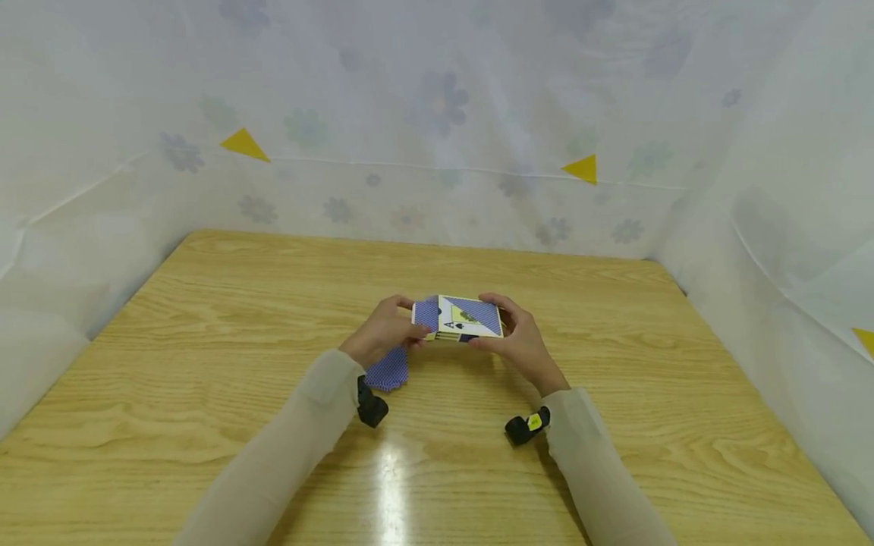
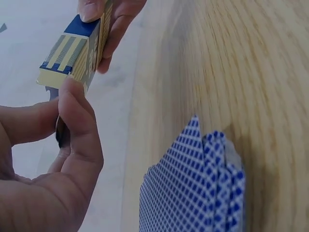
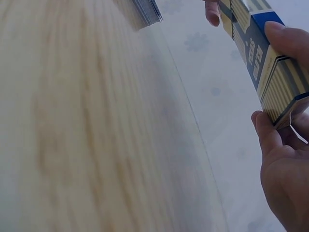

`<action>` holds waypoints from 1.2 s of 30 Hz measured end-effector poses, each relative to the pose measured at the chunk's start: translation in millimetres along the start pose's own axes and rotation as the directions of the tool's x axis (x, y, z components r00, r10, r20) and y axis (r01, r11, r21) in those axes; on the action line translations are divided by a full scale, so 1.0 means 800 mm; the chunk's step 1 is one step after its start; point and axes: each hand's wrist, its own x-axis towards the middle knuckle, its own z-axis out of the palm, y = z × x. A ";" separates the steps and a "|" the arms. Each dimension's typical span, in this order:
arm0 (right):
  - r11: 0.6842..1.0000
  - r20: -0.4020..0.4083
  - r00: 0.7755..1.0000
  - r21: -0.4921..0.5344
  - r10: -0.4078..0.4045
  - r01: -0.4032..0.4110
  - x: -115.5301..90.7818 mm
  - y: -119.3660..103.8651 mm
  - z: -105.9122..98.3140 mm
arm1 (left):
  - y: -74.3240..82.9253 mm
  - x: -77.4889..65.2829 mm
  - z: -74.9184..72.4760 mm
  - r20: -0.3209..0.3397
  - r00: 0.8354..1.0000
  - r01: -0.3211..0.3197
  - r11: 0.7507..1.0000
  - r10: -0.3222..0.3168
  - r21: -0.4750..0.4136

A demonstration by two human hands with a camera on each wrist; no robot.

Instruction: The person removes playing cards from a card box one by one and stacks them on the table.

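A playing-card box (image 1: 471,315), with an ace of spades and blue pattern on top and striped sides, is held above the table between both hands. My right hand (image 1: 519,341) grips its right end, thumb along the near side and fingers at the far edge. At the left end a blue-patterned flap (image 1: 425,311) sticks out, and my left hand (image 1: 385,330) pinches it. In the left wrist view thumb and forefinger press together on this thin piece. Below the left hand, a loose stack of blue-checked playing cards (image 2: 188,188) lies on the table, slightly fanned.
The wooden table (image 1: 614,425) extends around the hands. Black camera straps sit on both wrists, the right strap (image 1: 529,426) with a yellow label. Behind and at the sides hang pale flowered sheets (image 1: 410,98), with yellow pennants (image 1: 583,168) on a string.
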 end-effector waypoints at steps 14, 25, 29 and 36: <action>1.000 -0.026 0.999 -0.015 0.022 -0.023 0.000 0.005 -0.009 | -0.004 -0.007 -0.018 -0.039 0.999 0.033 0.998 -0.031 0.056; 1.000 -0.032 0.999 0.000 0.022 -0.022 0.001 0.005 -0.009 | -0.007 -0.018 -0.039 -0.104 0.995 -0.011 1.000 0.011 -0.001; 1.000 -0.036 0.999 0.013 0.026 -0.026 0.001 0.004 -0.009 | -0.007 -0.020 -0.048 -0.141 0.989 -0.040 0.999 0.039 -0.005; 1.000 -0.036 0.999 0.017 0.025 -0.025 0.000 0.004 -0.009 | -0.011 -0.022 -0.065 -0.215 0.974 -0.071 0.997 0.071 0.007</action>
